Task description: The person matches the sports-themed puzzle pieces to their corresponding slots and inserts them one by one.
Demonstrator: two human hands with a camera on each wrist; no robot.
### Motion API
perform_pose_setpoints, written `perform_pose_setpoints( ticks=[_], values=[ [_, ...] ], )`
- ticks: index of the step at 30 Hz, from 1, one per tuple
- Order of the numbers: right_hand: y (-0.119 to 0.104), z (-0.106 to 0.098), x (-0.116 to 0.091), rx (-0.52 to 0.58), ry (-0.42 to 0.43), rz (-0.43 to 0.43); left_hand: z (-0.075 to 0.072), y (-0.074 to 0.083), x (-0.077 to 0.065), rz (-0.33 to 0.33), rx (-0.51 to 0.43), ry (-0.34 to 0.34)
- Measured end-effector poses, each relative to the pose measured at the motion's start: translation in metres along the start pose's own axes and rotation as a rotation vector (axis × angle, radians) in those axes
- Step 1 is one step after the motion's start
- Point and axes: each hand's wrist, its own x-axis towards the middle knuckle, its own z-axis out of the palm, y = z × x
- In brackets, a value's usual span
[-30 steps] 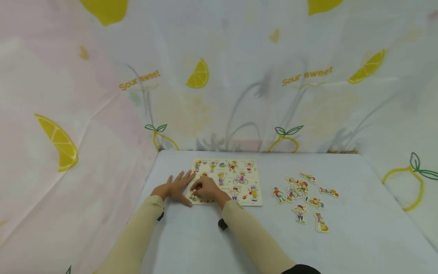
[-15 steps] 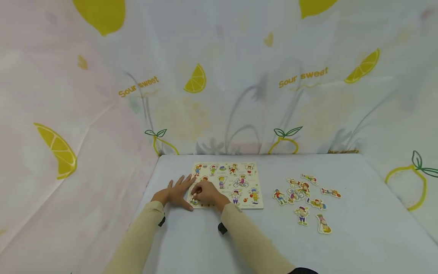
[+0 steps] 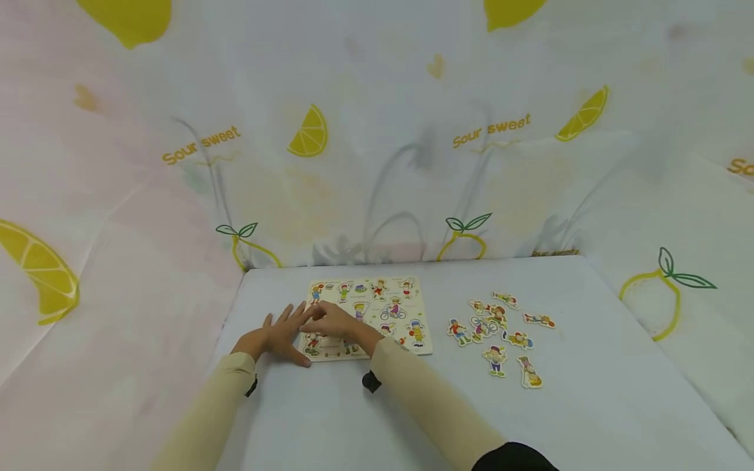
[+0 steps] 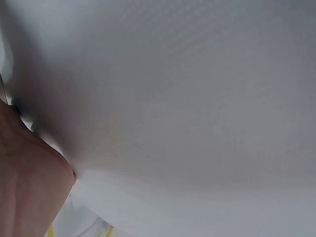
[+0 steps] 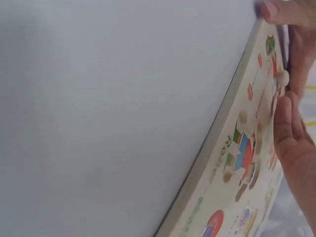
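A cream puzzle board [image 3: 421, 304] with printed figures lies towards the far left of the table. My left hand [image 3: 281, 335] is spread over its left edge; in the right wrist view its thumb [image 5: 276, 11] touches the board's corner. My right hand [image 3: 332, 324] hovers over the board's left part. In the right wrist view the fingers [image 5: 284, 123] look nearly straight, close to a puzzle piece's pale knob [image 5: 282, 77] but apart from it. That lower-left piece [image 3: 312, 343] shows on the board. The left wrist view shows mostly tablecloth and part of my left hand [image 4: 29, 182].
Several loose figure-shaped puzzle pieces [image 3: 495, 317] lie in a cluster to the right of the board, some overlapping. Two lie closer to me, a cap-wearing figure [image 3: 496, 361] and a long one [image 3: 529, 373]. A lemon-printed cloth [image 3: 377, 163] hangs behind the white table [image 3: 589, 366].
The head view has turned to the right. My right hand has left the knob it was pinching and risen slightly up the board, baring the lower-left piece. My left hand stays on the edge.
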Motion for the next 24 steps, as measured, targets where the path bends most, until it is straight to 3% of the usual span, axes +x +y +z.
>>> perform_pose_setpoints(
  ticks=[3,9,12,17,24],
  values=[
    [-0.008,-0.006,-0.007,-0.157,0.030,-0.049,-0.005,-0.003,-0.004,-0.013,0.024,0.009],
    [-0.015,-0.018,-0.031,-0.770,0.116,-0.240,-0.006,-0.001,-0.002,-0.022,0.060,-0.009],
    [-0.014,-0.020,-0.042,-0.971,0.147,-0.310,-0.006,0.002,-0.001,-0.038,0.080,-0.025],
    [-0.006,-0.027,-0.056,-1.003,0.213,-0.315,-0.011,0.006,0.004,-0.046,0.111,-0.040],
    [0.005,-0.028,-0.077,-1.069,0.218,-0.351,0.001,0.008,-0.003,-0.067,0.059,-0.008]
  ],
)
